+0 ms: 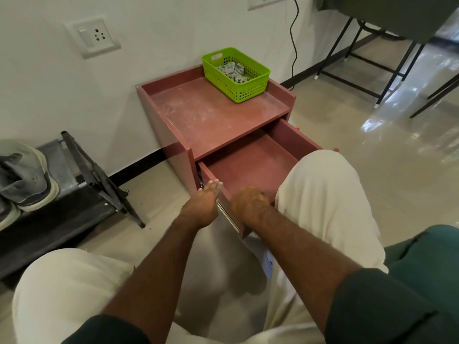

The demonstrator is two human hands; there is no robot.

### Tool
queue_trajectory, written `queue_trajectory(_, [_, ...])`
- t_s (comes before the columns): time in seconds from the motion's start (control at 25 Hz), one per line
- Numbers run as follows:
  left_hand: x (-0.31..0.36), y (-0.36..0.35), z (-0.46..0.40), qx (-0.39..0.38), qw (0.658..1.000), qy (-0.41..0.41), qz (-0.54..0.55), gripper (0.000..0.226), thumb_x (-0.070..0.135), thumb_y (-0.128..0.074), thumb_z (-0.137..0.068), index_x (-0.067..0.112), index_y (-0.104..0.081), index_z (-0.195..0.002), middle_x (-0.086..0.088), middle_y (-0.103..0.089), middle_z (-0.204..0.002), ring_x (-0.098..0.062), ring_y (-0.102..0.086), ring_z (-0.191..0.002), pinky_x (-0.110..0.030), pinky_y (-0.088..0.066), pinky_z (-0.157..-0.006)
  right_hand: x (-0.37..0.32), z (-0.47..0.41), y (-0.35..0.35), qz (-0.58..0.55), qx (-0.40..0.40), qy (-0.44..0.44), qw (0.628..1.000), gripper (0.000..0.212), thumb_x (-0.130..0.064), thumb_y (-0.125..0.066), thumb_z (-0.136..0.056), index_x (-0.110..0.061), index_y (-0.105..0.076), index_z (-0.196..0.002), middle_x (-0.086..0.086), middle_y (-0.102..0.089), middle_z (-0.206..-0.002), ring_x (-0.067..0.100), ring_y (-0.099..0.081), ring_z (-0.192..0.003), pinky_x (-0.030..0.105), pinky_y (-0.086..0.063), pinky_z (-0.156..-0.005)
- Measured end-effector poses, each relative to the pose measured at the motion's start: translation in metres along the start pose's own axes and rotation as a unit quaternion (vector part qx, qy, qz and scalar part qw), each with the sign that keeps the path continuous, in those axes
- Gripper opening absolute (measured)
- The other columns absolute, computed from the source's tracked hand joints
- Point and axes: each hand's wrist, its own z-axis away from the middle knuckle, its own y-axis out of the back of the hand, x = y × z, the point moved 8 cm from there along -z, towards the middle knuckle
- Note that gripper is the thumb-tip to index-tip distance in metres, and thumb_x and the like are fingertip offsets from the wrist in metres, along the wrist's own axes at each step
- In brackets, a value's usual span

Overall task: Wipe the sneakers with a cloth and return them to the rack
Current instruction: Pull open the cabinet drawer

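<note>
**Both hands at an open drawer**

The left hand (207,198) lies flat, fingers straight, on the drawer's (250,165) front corner. The right hand (249,203) curls over the front edge, apparently gripping it. Sneakers (26,177) sit on the rack (82,170), far left. A crumpled cloth (232,70) fills the green basket (246,91).

Grey sneakers (23,180) with off-white soles sit on the dark rack (99,175) at left; a crumpled striped cloth (232,70) lies in the green basket (236,89).
</note>
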Motion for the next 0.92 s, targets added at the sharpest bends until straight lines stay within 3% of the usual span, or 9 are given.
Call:
queue_trajectory(0.12, [-0.002, -0.005, 0.000, 0.002, 1.000, 0.005, 0.013, 0.058, 0.018, -0.037, -0.106, 0.015, -0.015, -0.160, -0.003, -0.012, -0.168, -0.018, -0.010, -0.155, -0.038, -0.014, -0.125, 0.000, 0.002, -0.016, 0.035, -0.038, 0.012, 0.999, 0.033, -0.023, -0.056, -0.097, -0.003, -0.058, -0.124, 0.011, -0.062, -0.120, 0.029, -0.061, -0.110, 0.042, -0.051, -0.082])
queue_trajectory(0.2, [-0.005, -0.005, 0.003, 0.011, 0.999, 0.015, 0.028, 0.057, 0.023, -0.035, -0.107, 0.014, -0.016, -0.160, -0.003, -0.012, -0.168, -0.018, -0.010, -0.155, -0.040, -0.016, -0.126, 0.002, 0.002, -0.014, -0.033, -0.002, -0.003, 0.999, 0.045, -0.023, -0.051, -0.099, -0.003, -0.045, -0.139, 0.015, -0.053, -0.137, 0.033, -0.051, -0.126, 0.046, -0.044, -0.100])
queue_trajectory(0.32, [-0.010, 0.000, 0.012, 0.018, 0.999, 0.031, 0.038, 0.057, 0.028, -0.033, -0.108, 0.015, -0.015, -0.160, -0.003, -0.012, -0.168, -0.017, -0.009, -0.155, -0.041, -0.016, -0.126, -0.002, 0.003, -0.014, -0.111, 0.044, -0.008, 0.993, 0.069, -0.028, -0.040, -0.101, -0.008, -0.004, -0.157, 0.011, -0.009, -0.166, 0.032, -0.010, -0.152, 0.050, -0.013, -0.122])
queue_trajectory(0.44, [-0.026, 0.013, 0.017, 0.027, 0.998, 0.044, 0.029, 0.058, 0.032, -0.034, -0.108, 0.017, -0.014, -0.160, -0.001, -0.010, -0.168, -0.016, -0.008, -0.155, -0.040, -0.015, -0.126, -0.006, -0.015, -0.006, -0.106, 0.061, 0.020, 0.992, 0.077, -0.033, -0.041, -0.099, -0.015, 0.007, -0.157, 0.003, 0.008, -0.166, 0.026, 0.005, -0.153, 0.052, -0.004, -0.122])
queue_trajectory(0.56, [-0.054, 0.029, 0.006, 0.028, 0.999, 0.043, -0.009, 0.060, 0.035, -0.036, -0.107, 0.018, -0.014, -0.160, -0.001, -0.011, -0.168, -0.015, -0.009, -0.155, -0.037, -0.014, -0.124, -0.024, -0.042, 0.026, -0.022, 0.075, 0.110, 0.991, 0.074, -0.028, -0.055, -0.092, -0.015, -0.019, -0.156, 0.005, -0.019, -0.164, 0.026, -0.021, -0.149, 0.053, -0.022, -0.118])
queue_trajectory(0.64, [-0.075, 0.033, -0.001, 0.013, 0.998, 0.043, -0.032, 0.061, 0.036, -0.037, -0.107, 0.018, -0.014, -0.160, -0.001, -0.012, -0.168, -0.016, -0.010, -0.155, -0.038, -0.015, -0.125, -0.043, -0.057, 0.043, 0.022, 0.095, 0.171, 0.980, 0.052, -0.024, -0.060, -0.088, -0.016, -0.047, -0.138, 0.006, -0.053, -0.138, 0.026, -0.053, -0.124, 0.046, -0.042, -0.099])
queue_trajectory(0.68, [-0.084, 0.034, -0.003, -0.003, 0.998, 0.046, -0.041, 0.061, 0.037, -0.037, -0.107, 0.017, -0.014, -0.160, -0.002, -0.011, -0.168, -0.016, -0.010, -0.155, -0.039, -0.015, -0.125, -0.053, -0.064, 0.049, 0.016, 0.097, 0.196, 0.976, 0.042, -0.022, -0.061, -0.088, -0.016, -0.052, -0.129, 0.005, -0.060, -0.123, 0.025, -0.059, -0.110, 0.042, -0.047, -0.089])
queue_trajectory(0.8, [-0.124, 0.038, -0.004, -0.046, 0.993, 0.095, -0.043, 0.062, 0.038, -0.037, -0.107, 0.017, -0.013, -0.160, -0.002, -0.010, -0.168, -0.018, -0.010, -0.155, -0.040, -0.014, -0.126, -0.093, -0.086, 0.051, -0.048, 0.048, 0.237, 0.969, 0.040, -0.019, -0.062, -0.086, -0.015, -0.051, -0.125, 0.005, -0.061, -0.116, 0.025, -0.061, -0.100, 0.038, -0.049, -0.078])
queue_trajectory(0.92, [-0.158, 0.056, 0.012, -0.032, 0.988, 0.144, -0.038, 0.062, 0.036, -0.038, -0.107, 0.015, -0.015, -0.160, -0.004, -0.012, -0.168, -0.017, -0.011, -0.155, -0.036, -0.012, -0.123, -0.138, -0.090, 0.050, -0.068, 0.016, 0.242, 0.968, 0.054, -0.020, -0.063, -0.084, -0.014, -0.044, -0.135, 0.007, -0.052, -0.131, 0.028, -0.054, -0.117, 0.044, -0.048, -0.087])
